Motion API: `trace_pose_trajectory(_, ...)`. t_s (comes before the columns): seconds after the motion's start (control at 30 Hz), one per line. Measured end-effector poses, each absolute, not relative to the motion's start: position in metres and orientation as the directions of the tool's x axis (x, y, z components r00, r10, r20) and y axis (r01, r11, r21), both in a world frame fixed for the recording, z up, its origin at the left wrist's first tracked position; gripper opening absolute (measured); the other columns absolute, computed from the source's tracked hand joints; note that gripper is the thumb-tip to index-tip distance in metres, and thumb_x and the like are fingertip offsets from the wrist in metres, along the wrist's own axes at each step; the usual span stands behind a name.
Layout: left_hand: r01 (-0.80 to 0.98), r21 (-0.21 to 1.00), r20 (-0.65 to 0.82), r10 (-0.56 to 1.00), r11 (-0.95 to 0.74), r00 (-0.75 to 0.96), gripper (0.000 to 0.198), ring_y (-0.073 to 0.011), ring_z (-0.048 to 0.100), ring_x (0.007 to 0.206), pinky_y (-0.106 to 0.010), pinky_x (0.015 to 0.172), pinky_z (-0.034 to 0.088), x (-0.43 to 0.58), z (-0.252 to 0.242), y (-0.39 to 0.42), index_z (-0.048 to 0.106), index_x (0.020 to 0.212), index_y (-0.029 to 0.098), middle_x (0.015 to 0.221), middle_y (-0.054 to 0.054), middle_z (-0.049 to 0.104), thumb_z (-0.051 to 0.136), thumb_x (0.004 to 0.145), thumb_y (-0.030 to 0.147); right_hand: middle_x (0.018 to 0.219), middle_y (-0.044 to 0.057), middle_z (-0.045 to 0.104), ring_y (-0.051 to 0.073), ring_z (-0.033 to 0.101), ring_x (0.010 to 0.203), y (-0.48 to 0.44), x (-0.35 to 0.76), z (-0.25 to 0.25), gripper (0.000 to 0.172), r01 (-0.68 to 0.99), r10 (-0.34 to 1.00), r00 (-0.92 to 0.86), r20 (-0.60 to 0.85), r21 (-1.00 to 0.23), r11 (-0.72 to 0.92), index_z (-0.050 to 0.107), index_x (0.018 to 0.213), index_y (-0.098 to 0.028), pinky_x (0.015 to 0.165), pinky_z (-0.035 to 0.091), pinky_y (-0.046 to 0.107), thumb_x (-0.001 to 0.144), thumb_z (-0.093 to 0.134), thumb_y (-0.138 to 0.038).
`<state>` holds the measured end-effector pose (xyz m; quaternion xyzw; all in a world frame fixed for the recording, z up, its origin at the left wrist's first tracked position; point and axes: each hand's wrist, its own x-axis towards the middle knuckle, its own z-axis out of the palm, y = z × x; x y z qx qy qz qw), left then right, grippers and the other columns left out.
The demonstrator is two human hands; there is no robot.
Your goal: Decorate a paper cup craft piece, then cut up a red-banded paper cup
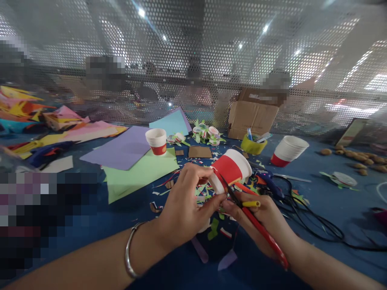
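My left hand (186,205), with a silver bangle at the wrist, grips the base end of a red and white paper cup (231,171). The cup lies tilted on its side in the air, its rim toward the upper right. In my right hand (260,215) is a pair of scissors (263,233) with red handles and dark blades. The blades meet the red side of the cup near its base; whether they cut into it I cannot tell. A small yellow tube (251,204) shows by the right fingers. Paper scraps (213,228) lie beneath both hands.
Purple paper (121,147), green paper (139,177) and a cup stack (156,141) lie left. Behind are paper-cup pieces (208,133), a cardboard box (254,114) and a yellow container (254,146). At right are more stacked cups (289,151), a glue gun (272,183) and a black cord (320,223).
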<state>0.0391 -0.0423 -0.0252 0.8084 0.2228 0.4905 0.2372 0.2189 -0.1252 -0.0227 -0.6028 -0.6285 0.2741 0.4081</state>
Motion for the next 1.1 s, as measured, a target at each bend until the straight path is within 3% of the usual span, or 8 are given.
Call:
trace_pose_trajectory(0.07,-0.011,0.792,0.564,0.725,-0.61,0.396,0.035,-0.0207,0.064,0.103,-0.037,0.087,0.059,0.042,-0.025,-0.045,0.051,0.119,0.021,0.113,-0.01,0.06,0.07,0.091,0.032,0.059,0.0,0.056,0.013,0.05,0.052,-0.125,0.219,-0.02,0.042,0.541,0.979,0.049,0.197,-0.829,0.14,0.061,0.067,-0.02,0.047,0.04,0.023,0.094,0.058,-0.052)
trace_pose_trajectory(0.13,-0.11,0.909,0.41,0.811,-0.403,0.417,0.035,-0.0203,0.067,0.098,-0.035,0.081,0.06,0.045,-0.024,-0.046,0.051,0.115,0.021,0.108,-0.009,0.065,0.07,0.091,0.036,0.059,0.0,0.056,0.013,0.051,0.052,-0.124,0.22,-0.018,0.041,0.541,0.981,0.044,0.19,-0.83,0.137,0.062,0.069,-0.02,0.047,0.041,0.022,0.094,0.059,-0.052)
trace_pose_trajectory(0.2,-0.153,0.946,0.325,0.84,-0.287,0.435,0.036,-0.0202,0.068,0.094,-0.033,0.076,0.06,0.046,-0.023,-0.044,0.052,0.111,0.021,0.103,-0.009,0.068,0.073,0.088,0.039,0.061,0.001,0.059,0.013,0.053,0.054,-0.123,0.221,-0.018,0.04,0.541,0.983,0.039,0.18,-0.831,0.131,0.064,0.071,-0.019,0.047,0.042,0.022,0.093,0.059,-0.052)
trace_pose_trajectory(0.27,-0.169,0.945,0.327,0.837,-0.28,0.439,0.034,-0.0198,0.069,0.093,-0.033,0.077,0.06,0.045,-0.022,-0.043,0.054,0.107,0.021,0.1,-0.007,0.068,0.076,0.086,0.037,0.061,0.001,0.059,0.013,0.053,0.054,-0.121,0.222,-0.019,0.041,0.549,0.982,0.035,0.186,-0.825,0.136,0.065,0.071,-0.019,0.047,0.042,0.022,0.093,0.059,-0.053)
trace_pose_trajectory(0.6,-0.12,0.814,0.566,0.73,-0.568,0.383,0.025,-0.015,0.066,0.093,-0.032,0.082,0.062,0.043,-0.026,-0.043,0.06,0.108,0.023,0.105,-0.003,0.054,0.073,0.088,0.022,0.055,0.0,0.052,0.013,0.047,0.048,-0.122,0.223,-0.03,0.044,0.582,0.969,0.049,0.24,-0.795,0.167,0.063,0.067,-0.02,0.042,0.035,0.023,0.095,0.056,-0.054)
trace_pose_trajectory(0.9,0.117,0.542,0.732,0.536,-0.832,0.421,0.025,-0.02,0.059,0.1,-0.038,0.085,0.057,0.04,-0.026,-0.038,0.06,0.109,0.018,0.104,-0.008,0.057,0.072,0.088,0.018,0.067,0.002,0.064,0.015,0.058,0.059,-0.12,0.225,-0.027,0.037,0.519,0.989,0.025,0.149,-0.847,0.114,0.067,0.073,-0.019,0.051,0.046,0.023,0.092,0.062,-0.051)
trace_pose_trajectory(1.1,0.172,0.421,0.776,0.452,-0.89,0.44,0.025,-0.0186,0.057,0.1,-0.034,0.088,0.052,0.042,-0.022,-0.04,0.059,0.108,0.016,0.101,-0.007,0.061,0.073,0.088,0.016,0.062,0.0,0.059,0.013,0.052,0.055,-0.12,0.225,-0.025,0.037,0.461,0.992,0.038,0.117,-0.883,0.086,0.064,0.07,-0.02,0.05,0.043,0.023,0.088,0.067,-0.051)
